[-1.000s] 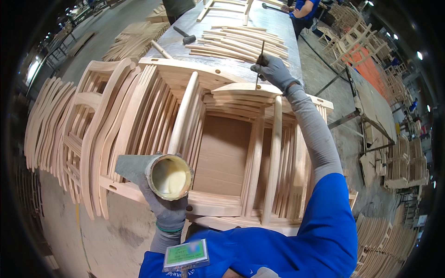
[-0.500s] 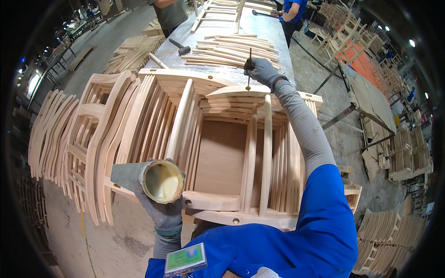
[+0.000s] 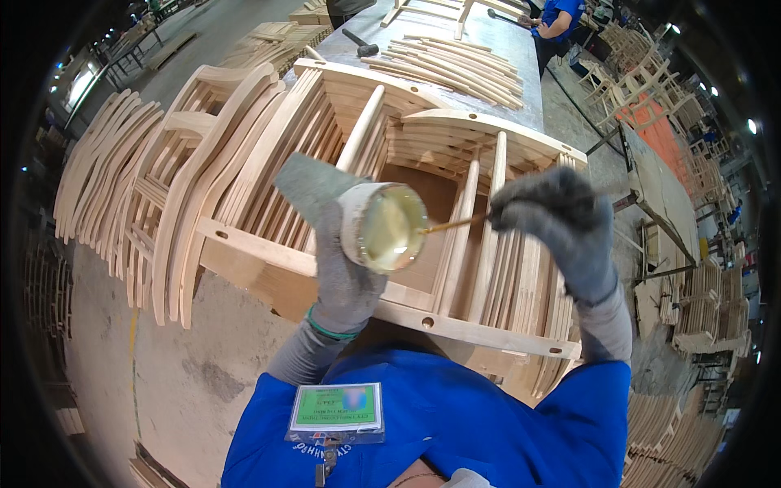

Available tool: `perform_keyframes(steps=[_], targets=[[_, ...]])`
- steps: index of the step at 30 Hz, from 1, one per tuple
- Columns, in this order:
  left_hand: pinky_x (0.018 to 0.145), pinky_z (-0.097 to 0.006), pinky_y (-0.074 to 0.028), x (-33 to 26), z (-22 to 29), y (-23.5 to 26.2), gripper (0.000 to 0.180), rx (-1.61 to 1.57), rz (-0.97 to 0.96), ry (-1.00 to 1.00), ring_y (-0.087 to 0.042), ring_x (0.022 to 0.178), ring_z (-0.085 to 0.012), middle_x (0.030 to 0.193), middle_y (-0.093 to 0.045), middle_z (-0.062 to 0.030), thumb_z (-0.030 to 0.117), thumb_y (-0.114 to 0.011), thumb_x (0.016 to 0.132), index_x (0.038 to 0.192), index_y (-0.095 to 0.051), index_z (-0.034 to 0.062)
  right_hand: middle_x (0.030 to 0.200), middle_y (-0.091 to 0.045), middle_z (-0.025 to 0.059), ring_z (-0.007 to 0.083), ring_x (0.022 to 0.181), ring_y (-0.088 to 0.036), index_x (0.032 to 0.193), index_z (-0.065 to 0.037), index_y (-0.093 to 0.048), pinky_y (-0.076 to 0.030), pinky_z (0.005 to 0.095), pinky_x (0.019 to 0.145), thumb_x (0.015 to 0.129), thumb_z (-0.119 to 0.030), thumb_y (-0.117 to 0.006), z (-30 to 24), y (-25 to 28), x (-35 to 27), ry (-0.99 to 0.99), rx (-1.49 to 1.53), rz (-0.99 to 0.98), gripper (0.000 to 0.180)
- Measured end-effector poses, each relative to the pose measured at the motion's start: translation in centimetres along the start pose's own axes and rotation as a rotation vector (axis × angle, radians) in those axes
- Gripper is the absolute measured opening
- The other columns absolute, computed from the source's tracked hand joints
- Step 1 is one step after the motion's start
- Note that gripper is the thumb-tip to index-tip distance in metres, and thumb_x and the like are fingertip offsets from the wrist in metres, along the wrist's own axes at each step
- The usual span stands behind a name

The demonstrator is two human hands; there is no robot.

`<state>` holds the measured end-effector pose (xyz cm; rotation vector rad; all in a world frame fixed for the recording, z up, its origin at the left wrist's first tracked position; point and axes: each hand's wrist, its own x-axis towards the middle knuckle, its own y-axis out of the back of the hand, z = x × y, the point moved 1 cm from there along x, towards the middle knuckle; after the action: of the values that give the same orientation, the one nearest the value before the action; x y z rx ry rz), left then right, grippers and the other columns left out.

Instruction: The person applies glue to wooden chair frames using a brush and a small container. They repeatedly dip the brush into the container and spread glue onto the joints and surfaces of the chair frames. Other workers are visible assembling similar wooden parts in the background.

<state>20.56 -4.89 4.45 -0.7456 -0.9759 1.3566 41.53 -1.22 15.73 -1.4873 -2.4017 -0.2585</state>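
Note:
A round cup (image 3: 351, 224) of pale yellow, glue-like liquid is gripped from its outer side by my grey-gloved left hand (image 3: 346, 281). Its mouth tilts toward me, and a flat grey pointed piece (image 3: 313, 189) sticks out beside it. My right hand (image 3: 557, 224), gloved too and blurred, is closed around a thin stick (image 3: 457, 224) whose tip reaches the cup's rim. Whether that tip has bristles cannot be made out. Beneath both hands lies a stack of pale wooden chair frames (image 3: 480, 332) with round spindles and holes in the rails.
More curved chair frames (image 3: 175, 187) lean at the left. Beyond the stack, a metal-topped table (image 3: 529, 114) carries loose wooden slats (image 3: 455, 69) and a black mallet (image 3: 362, 45). A co-worker in blue (image 3: 557, 24) stands at the far right. Another bench (image 3: 659, 179) is at the right.
My right hand has come back from the far rail toward me, bringing the stick to the cup. My left hand has raised the cup up and to the right. The view has shifted.

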Motion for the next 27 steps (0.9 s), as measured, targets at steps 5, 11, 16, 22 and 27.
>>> perform_keyframes(steps=[5,11,16,22,27], targets=[[0.100,-0.034,-0.041,-1.1,-1.3,-2.2,0.044,-0.003,-0.076,0.058,-0.046,0.117,-0.0203,0.128,-0.045,-0.0093,0.033,-0.038,0.097,0.131,-0.036,0.0059,0.092,-0.065,0.0150,0.0152,0.081,-0.064,0.093,0.003,-0.058,-0.054,0.0260,0.065,0.078,0.005,-0.066,1.5,-1.5,-4.4,0.164,-0.289,0.117,0.018],[0.100,-0.035,-0.039,-2.0,-2.8,-1.8,0.051,-0.040,-0.072,-0.137,-0.043,0.119,-0.0220,0.131,-0.041,-0.0119,0.016,-0.052,0.090,0.135,-0.030,0.0056,0.101,-0.063,0.0182,0.0253,0.091,-0.065,0.103,-0.003,-0.056,-0.056,0.0336,0.071,0.078,0.007,-0.063,2.0,-3.6,-10.1,0.297,-0.433,-0.008,0.028],[0.100,-0.037,-0.039,-1.8,-3.0,-0.8,0.060,0.422,-0.057,-0.361,-0.043,0.120,-0.0231,0.132,-0.039,-0.0128,0.018,-0.056,0.086,0.137,-0.026,0.0069,0.103,-0.062,0.0230,0.0327,0.096,-0.063,0.097,-0.001,-0.059,-0.053,0.0418,0.081,0.079,0.006,-0.062,2.4,-3.8,-12.2,0.366,-0.099,0.161,0.019],[0.098,-0.040,-0.042,-1.8,-3.8,-4.1,0.060,0.187,-0.053,0.005,-0.045,0.119,-0.0246,0.128,-0.044,-0.0129,0.043,-0.045,0.089,0.135,-0.030,0.0081,0.097,-0.061,0.0277,0.0315,0.090,-0.064,0.094,0.000,-0.055,-0.056,0.0410,0.076,0.080,0.008,-0.060,2.8,-3.5,-12.7,0.240,0.045,0.331,0.017],[0.097,-0.041,-0.044,-1.2,-5.3,-4.7,0.061,0.162,-0.052,0.092,-0.046,0.119,-0.0258,0.127,-0.045,-0.0122,0.051,-0.042,0.091,0.134,-0.032,0.0092,0.094,-0.061,0.0261,0.0310,0.084,-0.065,0.093,0.003,-0.053,-0.057,0.0410,0.073,0.080,0.008,-0.058,2.6,-2.4,-13.6,0.259,0.101,0.411,0.014]])
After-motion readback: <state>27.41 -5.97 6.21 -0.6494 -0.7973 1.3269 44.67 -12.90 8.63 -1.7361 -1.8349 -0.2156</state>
